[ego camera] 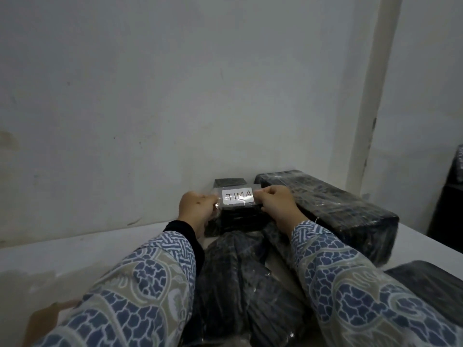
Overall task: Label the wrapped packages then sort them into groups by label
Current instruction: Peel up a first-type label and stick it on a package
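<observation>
Head view: at frame centre our left hand (198,205) and right hand (276,200) pinch the ends of a label (237,195) reading "TIMA", over a black package (235,219).

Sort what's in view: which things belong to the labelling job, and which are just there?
Job:
white paper label reading TIMA, pinched by left hand and right hand
small black wrapped package under it
long black wrapped package

Bystanders:
white table
white wall pipe

White table (75,251) bears several black wrapped packages (333,209) against the wall
</observation>
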`<state>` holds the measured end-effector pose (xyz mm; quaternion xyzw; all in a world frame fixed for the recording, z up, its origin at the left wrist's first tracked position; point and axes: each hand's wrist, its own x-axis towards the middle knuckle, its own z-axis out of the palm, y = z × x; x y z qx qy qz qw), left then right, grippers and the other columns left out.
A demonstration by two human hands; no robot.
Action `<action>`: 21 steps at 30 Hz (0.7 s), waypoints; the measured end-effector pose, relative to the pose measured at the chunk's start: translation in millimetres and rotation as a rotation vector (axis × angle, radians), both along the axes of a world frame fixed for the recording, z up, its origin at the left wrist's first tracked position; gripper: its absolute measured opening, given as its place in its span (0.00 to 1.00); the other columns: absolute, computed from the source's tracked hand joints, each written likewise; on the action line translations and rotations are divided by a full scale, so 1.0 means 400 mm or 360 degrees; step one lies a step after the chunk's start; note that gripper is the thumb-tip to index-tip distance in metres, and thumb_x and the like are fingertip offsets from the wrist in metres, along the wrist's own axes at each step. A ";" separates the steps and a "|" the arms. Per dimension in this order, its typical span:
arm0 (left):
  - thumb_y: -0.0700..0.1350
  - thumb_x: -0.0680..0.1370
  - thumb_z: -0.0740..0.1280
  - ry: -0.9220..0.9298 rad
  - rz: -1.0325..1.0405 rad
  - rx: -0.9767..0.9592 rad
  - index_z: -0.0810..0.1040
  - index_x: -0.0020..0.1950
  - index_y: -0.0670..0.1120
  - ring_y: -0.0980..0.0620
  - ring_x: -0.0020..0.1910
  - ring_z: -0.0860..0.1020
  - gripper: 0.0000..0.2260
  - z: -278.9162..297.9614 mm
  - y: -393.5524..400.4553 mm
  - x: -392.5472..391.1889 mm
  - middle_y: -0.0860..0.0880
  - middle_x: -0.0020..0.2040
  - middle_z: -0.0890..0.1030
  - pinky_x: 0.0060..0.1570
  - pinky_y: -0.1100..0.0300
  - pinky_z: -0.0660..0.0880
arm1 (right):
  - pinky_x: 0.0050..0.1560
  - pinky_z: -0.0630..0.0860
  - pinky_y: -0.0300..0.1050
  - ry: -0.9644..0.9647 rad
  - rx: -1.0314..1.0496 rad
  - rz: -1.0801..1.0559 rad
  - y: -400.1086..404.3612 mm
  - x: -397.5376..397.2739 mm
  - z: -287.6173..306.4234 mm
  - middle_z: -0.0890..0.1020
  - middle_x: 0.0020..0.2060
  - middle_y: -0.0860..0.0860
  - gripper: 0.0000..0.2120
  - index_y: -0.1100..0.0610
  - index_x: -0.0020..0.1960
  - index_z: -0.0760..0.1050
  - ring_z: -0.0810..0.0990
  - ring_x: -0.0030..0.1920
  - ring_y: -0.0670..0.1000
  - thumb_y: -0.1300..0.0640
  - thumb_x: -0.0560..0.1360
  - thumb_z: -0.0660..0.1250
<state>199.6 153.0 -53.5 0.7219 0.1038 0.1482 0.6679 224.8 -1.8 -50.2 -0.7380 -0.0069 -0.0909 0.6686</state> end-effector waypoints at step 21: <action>0.44 0.79 0.61 -0.0137 0.0206 0.0377 0.66 0.30 0.42 0.52 0.30 0.64 0.18 -0.100 -0.001 0.128 0.49 0.28 0.65 0.27 0.60 0.62 | 0.51 0.79 0.60 0.0087 -0.0106 -0.0171 0.059 0.165 -0.084 0.83 0.42 0.63 0.18 0.70 0.43 0.79 0.83 0.46 0.61 0.53 0.69 0.71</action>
